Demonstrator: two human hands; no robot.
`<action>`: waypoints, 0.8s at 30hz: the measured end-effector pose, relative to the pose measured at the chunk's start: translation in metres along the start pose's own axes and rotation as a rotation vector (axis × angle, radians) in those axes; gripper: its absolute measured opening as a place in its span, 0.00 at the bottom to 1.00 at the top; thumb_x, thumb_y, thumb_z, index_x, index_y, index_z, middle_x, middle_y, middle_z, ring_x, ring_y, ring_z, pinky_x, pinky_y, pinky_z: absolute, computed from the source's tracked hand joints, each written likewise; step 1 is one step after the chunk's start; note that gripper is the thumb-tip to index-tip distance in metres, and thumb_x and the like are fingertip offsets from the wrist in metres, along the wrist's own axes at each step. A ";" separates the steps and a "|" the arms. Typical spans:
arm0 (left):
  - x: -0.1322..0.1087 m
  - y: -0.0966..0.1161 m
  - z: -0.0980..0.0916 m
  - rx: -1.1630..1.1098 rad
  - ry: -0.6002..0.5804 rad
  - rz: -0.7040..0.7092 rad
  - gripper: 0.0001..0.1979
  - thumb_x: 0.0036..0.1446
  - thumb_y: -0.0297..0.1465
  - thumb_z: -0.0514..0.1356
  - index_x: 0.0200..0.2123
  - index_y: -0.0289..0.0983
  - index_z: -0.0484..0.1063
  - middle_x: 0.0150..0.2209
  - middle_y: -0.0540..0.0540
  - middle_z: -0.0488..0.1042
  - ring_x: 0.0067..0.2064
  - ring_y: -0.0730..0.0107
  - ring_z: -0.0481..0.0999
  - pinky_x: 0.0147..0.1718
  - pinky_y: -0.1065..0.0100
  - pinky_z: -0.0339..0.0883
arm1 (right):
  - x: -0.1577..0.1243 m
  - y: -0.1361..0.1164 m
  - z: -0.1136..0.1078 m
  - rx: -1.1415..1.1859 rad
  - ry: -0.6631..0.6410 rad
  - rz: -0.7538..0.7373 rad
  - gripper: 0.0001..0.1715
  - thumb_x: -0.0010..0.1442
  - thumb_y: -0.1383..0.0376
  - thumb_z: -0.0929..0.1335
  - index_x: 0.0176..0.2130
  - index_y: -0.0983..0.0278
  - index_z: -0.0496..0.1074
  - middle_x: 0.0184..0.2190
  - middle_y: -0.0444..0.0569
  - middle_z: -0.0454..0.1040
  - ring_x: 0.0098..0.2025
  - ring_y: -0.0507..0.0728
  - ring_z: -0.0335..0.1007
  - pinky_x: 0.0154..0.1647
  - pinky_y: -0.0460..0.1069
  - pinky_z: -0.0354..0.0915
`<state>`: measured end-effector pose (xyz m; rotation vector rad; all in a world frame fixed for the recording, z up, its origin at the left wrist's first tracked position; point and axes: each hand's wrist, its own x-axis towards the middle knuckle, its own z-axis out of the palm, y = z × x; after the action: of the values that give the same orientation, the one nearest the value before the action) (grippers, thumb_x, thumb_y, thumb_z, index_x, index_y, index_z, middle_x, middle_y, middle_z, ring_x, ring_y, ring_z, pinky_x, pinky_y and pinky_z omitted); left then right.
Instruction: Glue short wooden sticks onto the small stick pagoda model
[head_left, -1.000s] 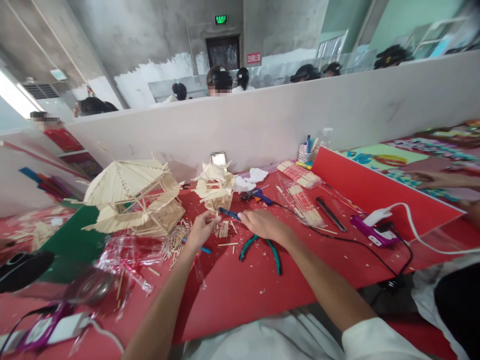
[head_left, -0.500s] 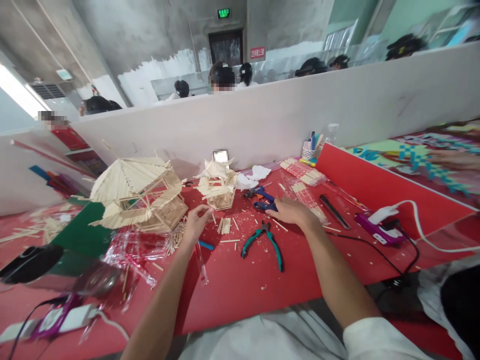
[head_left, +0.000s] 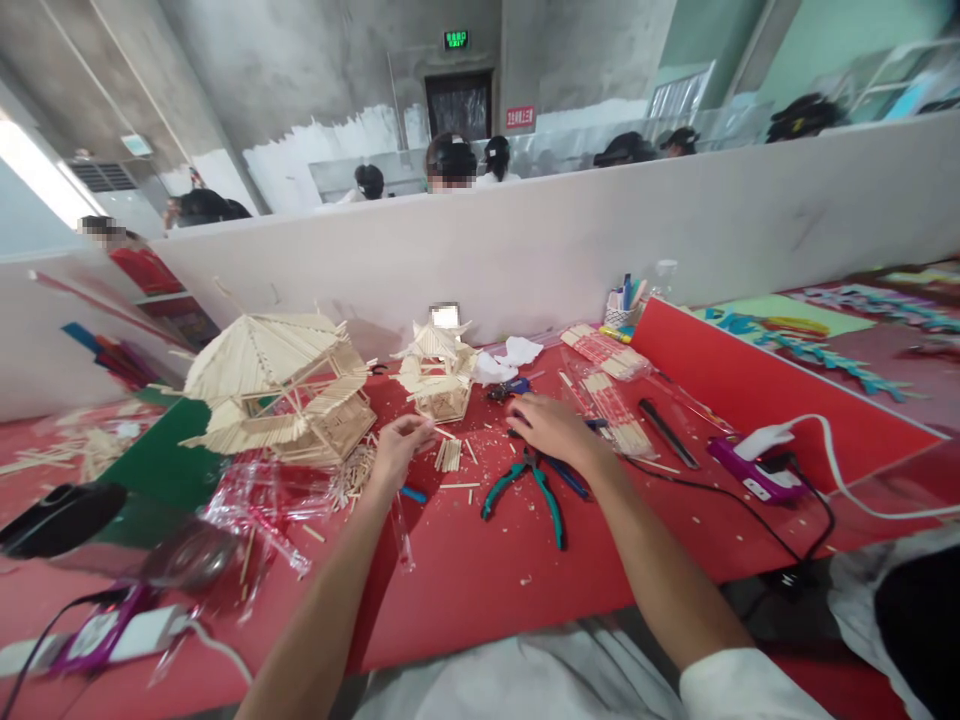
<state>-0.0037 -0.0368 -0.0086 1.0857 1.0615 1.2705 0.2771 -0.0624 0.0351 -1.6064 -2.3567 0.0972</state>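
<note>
My left hand [head_left: 399, 450] pinches a thin wooden stick [head_left: 445, 432] above the red table. My right hand [head_left: 553, 428] is closed over a pair of blue-handled pliers [head_left: 568, 480]; one handle shows below the palm, and their jaws are mostly hidden. Just below lie green-handled pliers [head_left: 531, 485] with spread handles. Between the hands rests a small row of short sticks [head_left: 448, 455] among loose bits. Behind stands a small stick-built pavilion [head_left: 437, 375]. Left of it is a larger stick pavilion [head_left: 277, 385].
Crumpled clear plastic [head_left: 270, 495] and a dark-lidded bottle [head_left: 127, 535] lie at left. Packs of sticks [head_left: 611, 400], a black cutter [head_left: 667, 432] and a purple power strip [head_left: 754, 470] are at right. A red board [head_left: 780, 390] and a white partition [head_left: 525, 245] border the table.
My right hand has moved left and toward me, and the blue-handled pliers have swung round under it. My left hand has shifted slightly right with the stick, which now points more sideways.
</note>
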 end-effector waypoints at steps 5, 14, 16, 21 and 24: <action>0.000 -0.002 0.005 -0.046 0.051 0.016 0.23 0.37 0.42 0.76 0.29 0.37 0.69 0.26 0.51 0.77 0.30 0.70 0.80 0.40 0.65 0.76 | 0.001 -0.045 0.009 0.236 -0.052 -0.439 0.25 0.71 0.63 0.61 0.64 0.57 0.65 0.55 0.51 0.76 0.54 0.59 0.74 0.52 0.51 0.65; 0.007 -0.013 0.007 0.101 0.039 0.148 0.23 0.44 0.48 0.70 0.33 0.36 0.72 0.31 0.47 0.79 0.32 0.66 0.80 0.39 0.62 0.76 | 0.011 -0.075 0.042 0.115 -0.026 -0.297 0.40 0.68 0.66 0.61 0.73 0.67 0.42 0.61 0.65 0.70 0.57 0.65 0.72 0.53 0.57 0.66; 0.010 -0.016 0.004 0.132 0.021 0.159 0.22 0.43 0.47 0.71 0.33 0.36 0.73 0.31 0.46 0.80 0.33 0.65 0.80 0.39 0.63 0.75 | 0.015 -0.075 0.044 0.098 -0.026 -0.262 0.40 0.68 0.66 0.61 0.73 0.69 0.42 0.59 0.66 0.71 0.55 0.66 0.73 0.50 0.56 0.67; 0.021 -0.019 -0.003 0.513 0.004 0.360 0.14 0.53 0.42 0.65 0.34 0.36 0.75 0.33 0.45 0.80 0.35 0.65 0.78 0.39 0.65 0.71 | 0.025 -0.073 0.048 0.059 -0.068 -0.204 0.41 0.66 0.69 0.60 0.73 0.66 0.42 0.54 0.63 0.76 0.50 0.64 0.77 0.48 0.54 0.67; 0.029 -0.019 -0.005 0.600 0.031 0.401 0.10 0.55 0.38 0.64 0.34 0.37 0.76 0.35 0.45 0.79 0.38 0.64 0.77 0.43 0.64 0.69 | 0.030 -0.071 0.050 0.046 -0.103 -0.190 0.41 0.66 0.69 0.61 0.73 0.66 0.42 0.52 0.61 0.77 0.49 0.64 0.77 0.48 0.53 0.67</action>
<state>-0.0047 -0.0074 -0.0278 1.8080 1.3362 1.3084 0.1893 -0.0565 0.0085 -1.3795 -2.5522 0.1978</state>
